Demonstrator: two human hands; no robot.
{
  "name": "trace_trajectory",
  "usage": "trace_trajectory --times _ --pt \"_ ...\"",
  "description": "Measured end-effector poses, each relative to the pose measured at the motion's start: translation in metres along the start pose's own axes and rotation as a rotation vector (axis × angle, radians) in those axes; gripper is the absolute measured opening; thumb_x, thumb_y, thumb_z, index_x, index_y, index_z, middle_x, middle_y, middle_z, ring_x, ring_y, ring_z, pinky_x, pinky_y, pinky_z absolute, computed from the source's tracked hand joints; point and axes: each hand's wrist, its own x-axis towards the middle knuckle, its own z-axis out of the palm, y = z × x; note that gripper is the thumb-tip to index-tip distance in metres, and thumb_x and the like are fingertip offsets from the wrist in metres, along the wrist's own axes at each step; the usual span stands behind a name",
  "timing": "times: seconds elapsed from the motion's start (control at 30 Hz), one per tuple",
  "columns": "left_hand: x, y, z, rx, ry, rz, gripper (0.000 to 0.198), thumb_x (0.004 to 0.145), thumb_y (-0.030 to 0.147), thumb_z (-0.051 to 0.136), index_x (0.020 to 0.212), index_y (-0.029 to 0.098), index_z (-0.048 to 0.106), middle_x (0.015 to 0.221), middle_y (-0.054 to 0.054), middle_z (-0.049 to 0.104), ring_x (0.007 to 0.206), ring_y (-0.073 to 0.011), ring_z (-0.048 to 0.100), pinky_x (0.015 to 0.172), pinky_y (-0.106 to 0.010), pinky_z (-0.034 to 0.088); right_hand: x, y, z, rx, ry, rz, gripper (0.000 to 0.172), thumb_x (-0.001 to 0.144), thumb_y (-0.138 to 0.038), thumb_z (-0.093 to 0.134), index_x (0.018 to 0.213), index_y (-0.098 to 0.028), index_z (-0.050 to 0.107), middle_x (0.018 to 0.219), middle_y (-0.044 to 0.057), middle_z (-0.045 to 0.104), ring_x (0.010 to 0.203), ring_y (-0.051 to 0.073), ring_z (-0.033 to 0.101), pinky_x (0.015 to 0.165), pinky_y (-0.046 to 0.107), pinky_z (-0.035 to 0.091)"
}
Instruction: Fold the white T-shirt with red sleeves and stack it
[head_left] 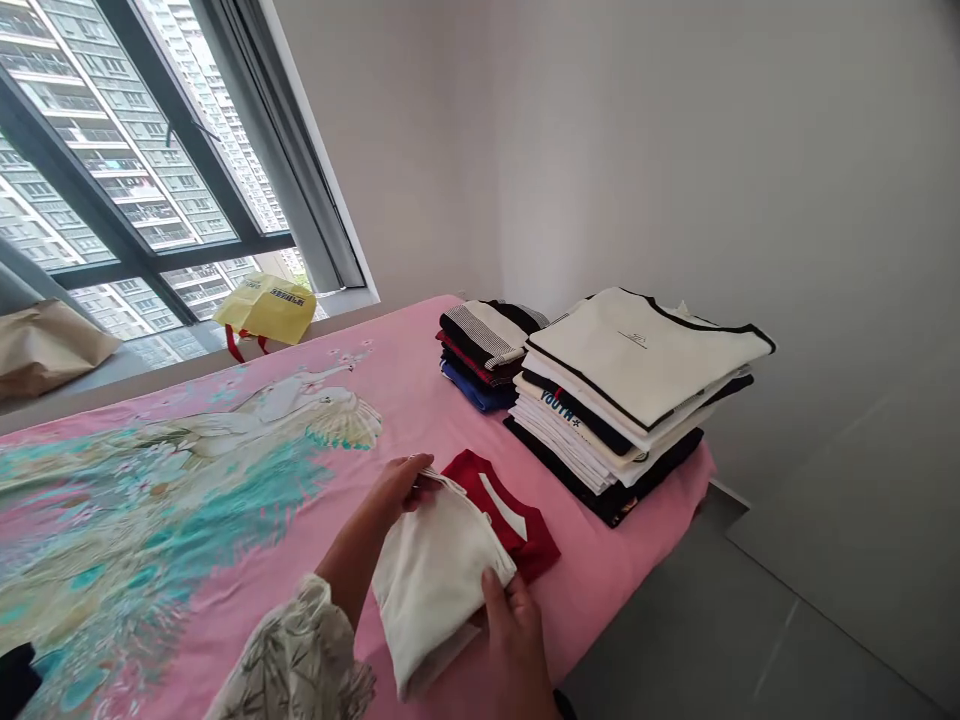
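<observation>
A folded white garment point(439, 575) lies near the bed's front edge, gripped at two of its corners. My left hand point(401, 487) is closed on its far left corner, with the fingertips partly hidden. At the near right corner, my right hand point(511, 622) pinches the cloth between thumb and fingers. Under and behind the white garment shows a folded red garment point(536, 540) with a white patch; the rest of it is covered.
A tall stack of folded tops point(645, 360) stands at the bed's right edge. Beside it is a smaller pile of dark folded clothes point(480, 375). Pink peacock-patterned bedding point(405, 400) covers the bed. A yellow bag point(266, 308) and brown paper bag point(52, 345) sit by the window.
</observation>
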Motion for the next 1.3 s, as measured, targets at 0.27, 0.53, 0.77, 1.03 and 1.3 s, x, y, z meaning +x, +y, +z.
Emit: trace_trajectory --times 0.27,0.53,0.77,1.03,1.3 --pt "0.04 -0.005 0.071 0.101 -0.083 -0.051 0.03 0.07 0.044 0.056 0.069 0.014 0.06 0.064 -0.009 0.068 0.041 -0.0122 0.054 0.035 -0.022 0.03 0.047 0.0 -0.055 -0.118 0.074 0.163 0.056 0.076 -0.061 0.054 0.107 -0.014 0.058 0.089 0.009 0.069 0.074 0.023 0.067 0.058 0.033 0.055" --pt "0.001 -0.026 0.049 0.204 -0.011 0.213 0.039 0.074 0.048 0.058 0.099 0.019 0.062 0.103 -0.007 0.068 0.087 -0.0196 0.064 0.07 -0.03 0.052 0.039 -0.007 -0.085 -0.305 0.097 0.199 0.063 0.071 -0.062 0.058 0.116 -0.019 0.05 0.059 -0.003 0.056 0.04 0.014 0.05 0.033 0.024 0.039" --pt "-0.108 -0.119 -0.001 0.621 0.322 0.656 0.028 0.085 0.038 0.046 0.106 0.026 0.06 0.116 -0.009 0.061 0.109 -0.0252 0.057 0.09 -0.041 0.048 0.049 -0.061 -0.061 -0.691 -0.121 -0.291 0.038 0.088 -0.047 0.043 0.108 -0.02 0.06 0.095 0.008 0.066 0.086 0.02 0.062 0.077 0.031 0.051" --pt "-0.168 -0.176 0.062 0.744 0.555 0.533 0.066 0.083 0.028 0.047 0.143 0.026 0.019 0.145 -0.015 0.032 0.133 -0.0325 0.034 0.104 -0.052 0.033 0.13 -0.021 0.015 -1.48 -0.487 -0.361 0.059 0.093 -0.04 0.033 0.141 -0.005 0.035 0.15 0.016 0.028 0.141 0.023 0.019 0.115 0.036 0.015" --pt "-0.151 -0.187 0.055 0.815 0.609 0.492 0.071 0.068 0.0 0.044 0.135 0.025 0.041 0.142 -0.015 0.04 0.133 -0.0312 0.035 0.104 -0.05 0.033 0.14 0.013 -0.008 -1.645 -0.496 -0.381 0.062 0.095 -0.047 0.029 0.146 -0.013 0.026 0.156 0.009 0.014 0.143 0.021 0.007 0.115 0.036 0.006"
